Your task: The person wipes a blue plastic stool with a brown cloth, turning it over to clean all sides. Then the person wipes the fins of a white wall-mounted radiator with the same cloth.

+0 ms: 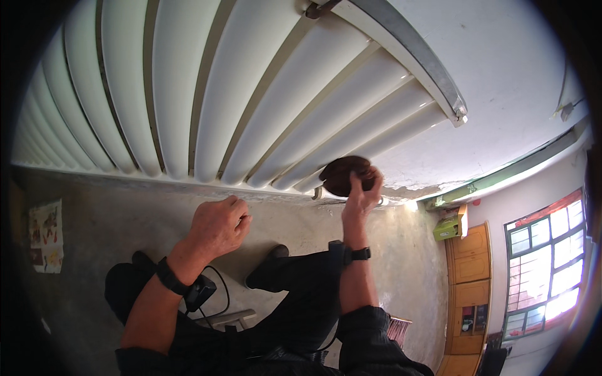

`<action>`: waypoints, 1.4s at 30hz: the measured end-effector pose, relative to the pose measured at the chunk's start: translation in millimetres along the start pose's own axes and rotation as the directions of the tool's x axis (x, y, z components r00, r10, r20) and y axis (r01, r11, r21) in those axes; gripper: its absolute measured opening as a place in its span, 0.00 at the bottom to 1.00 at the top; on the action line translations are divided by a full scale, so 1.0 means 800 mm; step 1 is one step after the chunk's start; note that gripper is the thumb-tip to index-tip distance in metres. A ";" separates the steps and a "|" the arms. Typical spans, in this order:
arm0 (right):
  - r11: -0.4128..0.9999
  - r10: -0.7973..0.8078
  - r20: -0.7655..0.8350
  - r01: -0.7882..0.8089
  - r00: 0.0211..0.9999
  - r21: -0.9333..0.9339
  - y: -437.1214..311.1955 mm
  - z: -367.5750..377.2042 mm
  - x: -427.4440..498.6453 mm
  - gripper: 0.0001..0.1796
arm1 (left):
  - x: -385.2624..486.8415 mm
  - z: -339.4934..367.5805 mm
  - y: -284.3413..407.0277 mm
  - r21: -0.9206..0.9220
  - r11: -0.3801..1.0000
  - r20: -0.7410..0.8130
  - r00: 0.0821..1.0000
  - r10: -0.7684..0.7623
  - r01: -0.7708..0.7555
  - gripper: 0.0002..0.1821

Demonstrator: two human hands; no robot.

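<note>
A dark brown, flat, roundish piece (345,175), perhaps cloth or leather, is held by its right side in my right hand (364,188). It is in front of the lower right end of a white column radiator (244,108), close to a pipe fitting (320,192). Whether the piece touches the radiator is not clear. My left hand (221,223) is curled in a loose fist below the radiator's bottom rail, with nothing visible in it. Its palm is hidden.
Below lies a concrete floor (301,225), with my shoe (277,251) on it. A black box with a cable (201,291) hangs by my left wrist. Wooden cabinets (470,277) and a barred window (543,263) are at the right. Printed paper (46,235) is at the left.
</note>
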State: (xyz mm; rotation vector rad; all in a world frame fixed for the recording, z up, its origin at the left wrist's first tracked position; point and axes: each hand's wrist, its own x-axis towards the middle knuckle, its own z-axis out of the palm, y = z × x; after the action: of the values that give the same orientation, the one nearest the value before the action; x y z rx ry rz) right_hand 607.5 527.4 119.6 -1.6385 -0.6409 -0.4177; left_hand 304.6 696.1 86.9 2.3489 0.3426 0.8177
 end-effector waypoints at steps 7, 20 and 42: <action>0.956 -0.292 -0.039 0.291 0.956 -0.037 -0.139 -0.002 0.078 0.22 | 0.002 0.006 -0.001 0.011 0.999 0.031 0.998 -0.050 0.050 0.08; 0.915 -0.390 -0.157 0.362 0.907 -0.177 -0.157 0.031 0.085 0.20 | 0.003 0.005 0.001 -0.008 0.998 0.052 0.997 -0.063 0.063 0.08; 0.644 -0.628 0.083 0.577 0.774 -0.503 -0.164 0.002 0.117 0.27 | 0.000 0.007 0.011 -0.017 0.999 0.051 0.998 -0.039 0.040 0.08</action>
State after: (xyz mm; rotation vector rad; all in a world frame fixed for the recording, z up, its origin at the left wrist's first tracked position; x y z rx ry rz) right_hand 599.3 555.8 278.0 -1.8423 -1.0767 -1.2504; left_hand 308.9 686.8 88.7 2.3340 0.3571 0.7390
